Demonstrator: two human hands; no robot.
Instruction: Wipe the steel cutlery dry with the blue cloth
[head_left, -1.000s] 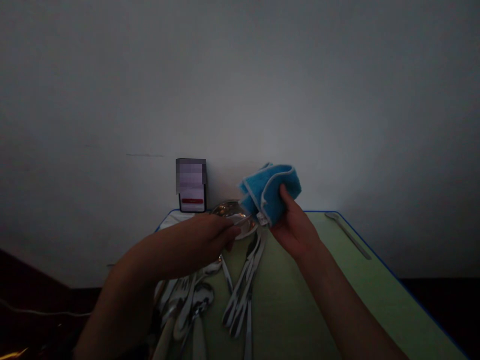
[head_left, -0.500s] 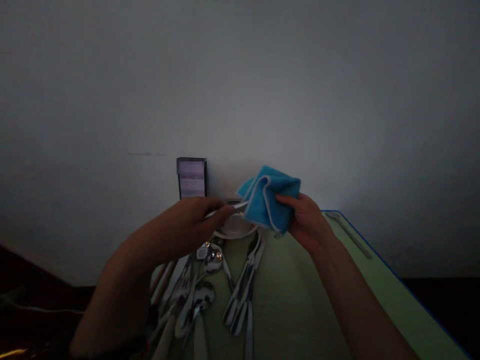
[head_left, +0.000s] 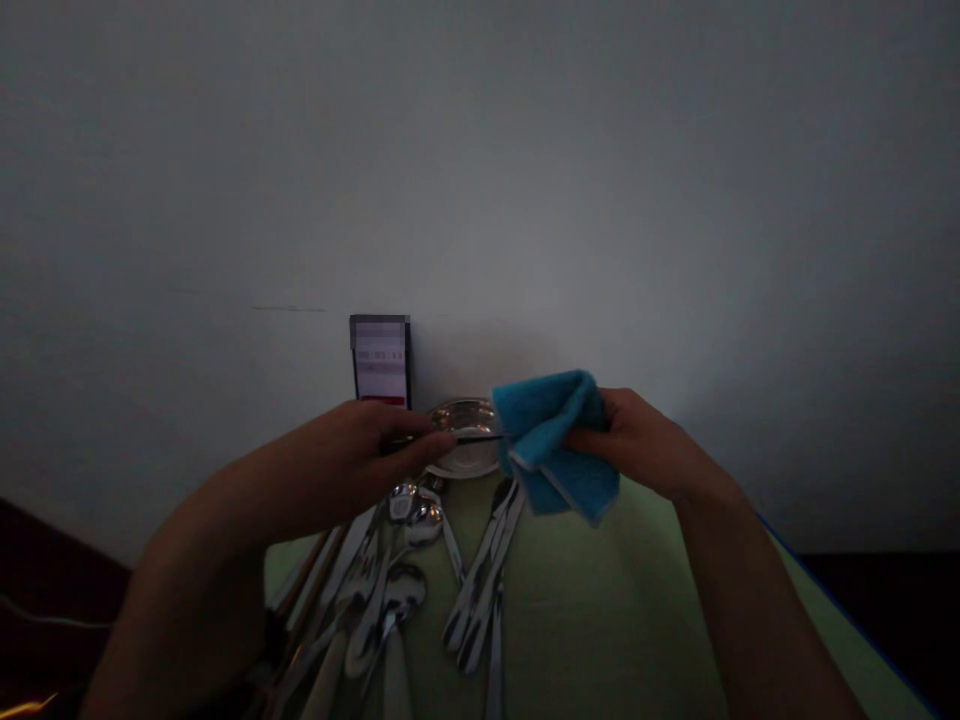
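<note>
My left hand [head_left: 390,450] is closed in a pinch on a thin metal piece of cutlery [head_left: 478,439]. The far end of that piece runs into a folded blue cloth [head_left: 559,435], so its kind is hidden. My right hand [head_left: 641,438] grips the cloth from the right side, fingers wrapped in its folds. Directly behind and below the cutlery is a shiny metal bowl [head_left: 463,466], partly covered by my left fingers and the cloth.
Spoons [head_left: 405,590], forks [head_left: 361,580] and other cutlery lie on the green table [head_left: 592,610] at the left. Several long-handled pieces [head_left: 480,600] lie in the middle. A phone [head_left: 381,360] leans on the grey wall [head_left: 480,180]. The table's blue edge [head_left: 840,610] runs along the right.
The cloth has turned and moved slightly right and down with my right hand. The cutlery now looks level and thinner. My left hand has shifted slightly left.
</note>
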